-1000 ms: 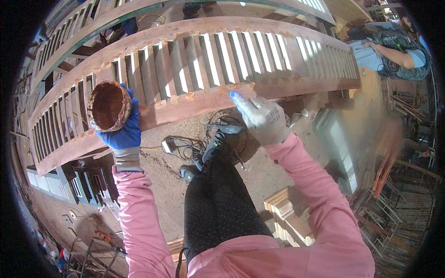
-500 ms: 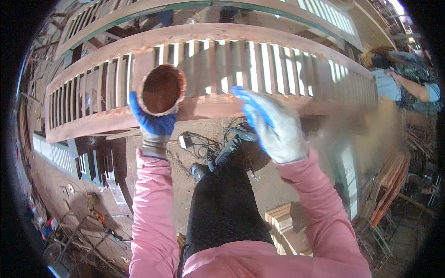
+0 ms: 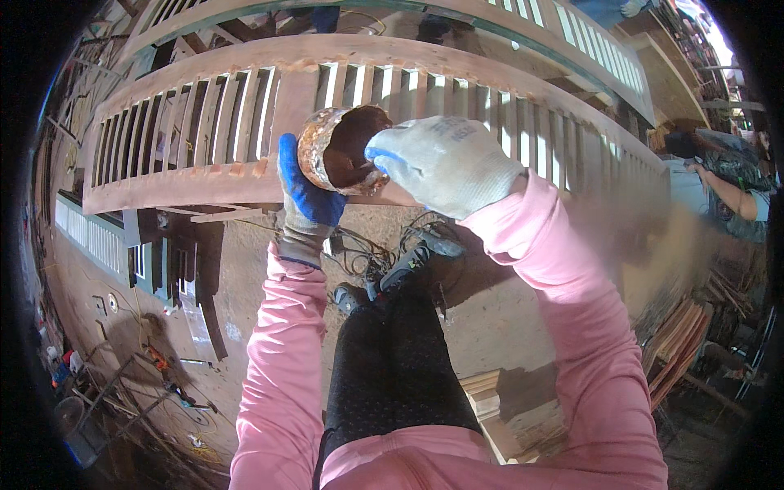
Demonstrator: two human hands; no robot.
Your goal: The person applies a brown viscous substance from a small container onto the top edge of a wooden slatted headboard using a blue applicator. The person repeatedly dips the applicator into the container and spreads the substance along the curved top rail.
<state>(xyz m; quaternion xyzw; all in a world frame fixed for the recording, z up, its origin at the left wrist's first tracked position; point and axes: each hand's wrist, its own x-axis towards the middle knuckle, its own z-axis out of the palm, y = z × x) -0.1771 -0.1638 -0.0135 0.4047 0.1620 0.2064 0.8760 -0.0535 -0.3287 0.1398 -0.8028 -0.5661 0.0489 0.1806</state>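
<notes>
My left hand (image 3: 309, 196), in a blue-and-grey work glove, is wrapped around a round, rust-crusted can (image 3: 328, 153). The can leans with its mouth toward my right hand, and its inside is reddish brown. My right hand (image 3: 445, 163), gloved the same way, has its fingers drawn together at the rim, the fingertips partly over the opening. Whatever those fingers hold, if anything, is hidden. Both hands are over a long slatted wooden panel (image 3: 155, 189) with reddish-brown patches along its rails.
Beyond it lies another slatted panel (image 3: 457, 15). Dark cables (image 3: 359, 249) coil on the ground by my shoes. Wood pieces (image 3: 486, 400) lie near my right leg, and boards (image 3: 678, 347) are stacked at right. Another person's arm (image 3: 731, 192) shows at the far right.
My right hand has moved left to the can's mouth, and its fingers have closed together. My left hand has shifted slightly right, tipping the can toward the right hand.
</notes>
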